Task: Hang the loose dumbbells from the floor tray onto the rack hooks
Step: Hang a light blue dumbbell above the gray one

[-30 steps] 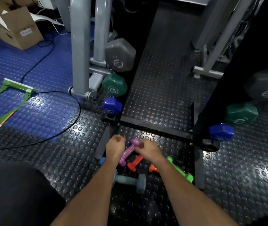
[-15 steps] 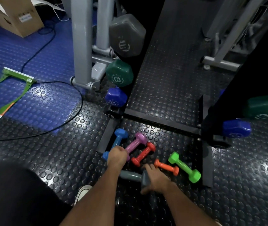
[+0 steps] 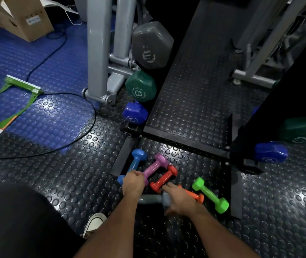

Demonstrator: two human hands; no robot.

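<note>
Six small loose dumbbells lie on the studded floor between the rack's two base rails [image 3: 122, 157]: blue dumbbell [image 3: 135, 161], purple dumbbell [image 3: 155, 167], red dumbbell [image 3: 164, 178], orange dumbbell [image 3: 195, 195], green dumbbell [image 3: 210, 194], grey dumbbell [image 3: 153, 199] nearest the person. None of these is hung yet.

Left hand [image 3: 133, 183] sits fisted at the near ends of the blue and purple dumbbells, fingers clenched; which of the two it grips, or whether it grips either, cannot tell, since the fist covers both ends. Right hand [image 3: 180, 201] lies over the grey dumbbell's right head and the near end of the orange one, fingers spread loosely; contact likely, no closed grasp shown, blurred.

Already on the rack, left side: grey hex dumbbell [image 3: 151, 44], green hex dumbbell [image 3: 140, 86], blue hex dumbbell [image 3: 134, 113], black one [image 3: 129, 130] lowest. Right side: another green [image 3: 304, 130] and blue [image 3: 270, 152].

Risks, as judgement: the dumbbells touch or nearly touch, so lifting one could roll its neighbours. A loose grasp on the smooth coating could drop one near the white shoe [image 3: 94, 223]. The black cable [image 3: 55, 151] on the floor is a trip hazard.

Writing: green hex head reads like "8", blue maybe "5", grey digits unclear. Label on the cardboard box [image 3: 18, 15] unreadable.
</note>
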